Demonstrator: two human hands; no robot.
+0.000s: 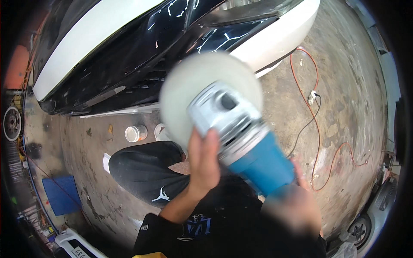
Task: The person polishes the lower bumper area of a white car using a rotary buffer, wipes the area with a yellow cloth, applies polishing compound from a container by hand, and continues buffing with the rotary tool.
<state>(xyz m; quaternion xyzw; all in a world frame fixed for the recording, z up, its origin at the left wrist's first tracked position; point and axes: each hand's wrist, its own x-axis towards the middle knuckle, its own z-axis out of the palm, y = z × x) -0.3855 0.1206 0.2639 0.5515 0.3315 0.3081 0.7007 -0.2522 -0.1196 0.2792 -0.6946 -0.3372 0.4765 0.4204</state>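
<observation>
In the middle of the head view is a blue power polisher [262,161] with a silver metal head and a large round white pad [176,81]. The pad is smeared, as if spinning. My left hand [204,163] holds the side of the metal head. Around the rear of the blue body is my right hand [301,210], partly blurred, with its fingertips on the far side. Behind the pad a glossy black and white car bumper [129,56] spans the upper left. The pad hides part of it, and I cannot tell whether they touch.
A small white tub [135,133] stands on the concrete floor below the bumper. An orange cable [317,124] loops across the right, joined to a dark cord at a white connector [312,96]. At left are a blue mat [62,195] and a wheel [12,124]; a car [378,215] stands lower right.
</observation>
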